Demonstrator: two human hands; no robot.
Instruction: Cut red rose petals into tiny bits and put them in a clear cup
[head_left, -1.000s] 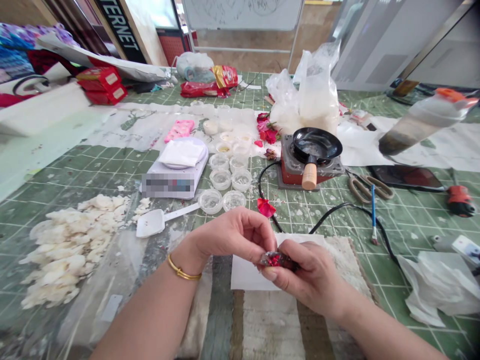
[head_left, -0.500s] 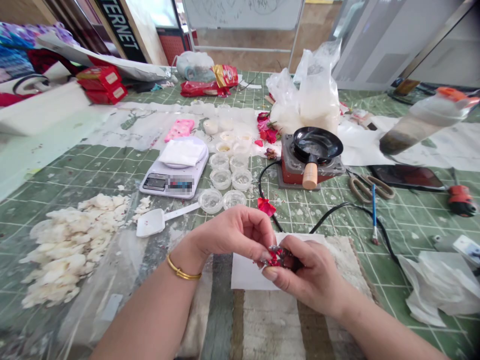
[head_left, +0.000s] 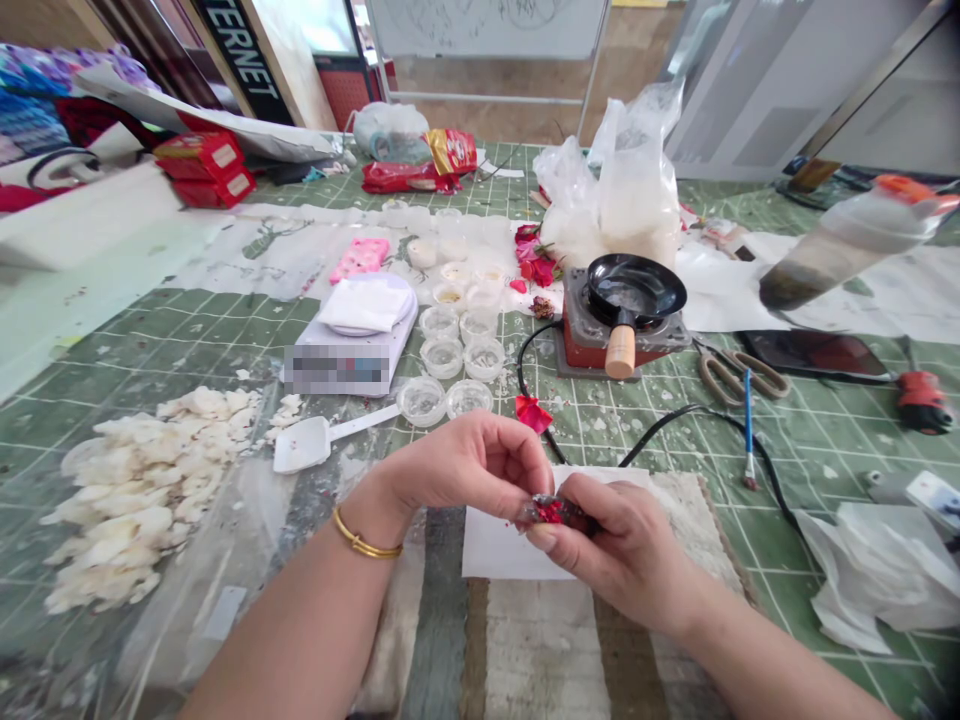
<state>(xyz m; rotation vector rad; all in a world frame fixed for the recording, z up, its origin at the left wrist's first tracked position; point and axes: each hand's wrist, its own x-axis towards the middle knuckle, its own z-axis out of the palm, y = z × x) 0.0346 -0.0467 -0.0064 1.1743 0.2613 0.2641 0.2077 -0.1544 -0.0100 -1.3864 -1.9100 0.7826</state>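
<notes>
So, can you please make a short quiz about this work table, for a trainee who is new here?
1. True or false: the gold bangle is on the right wrist.
2. Which stands on the small red hotplate: a black pan or a kitchen scale?
3. What lies flat under the small red and dark piece that the left hand and right hand pinch?

Key: 1. False, it is on the left wrist. 2. The black pan. 3. A white sheet of paper.
</notes>
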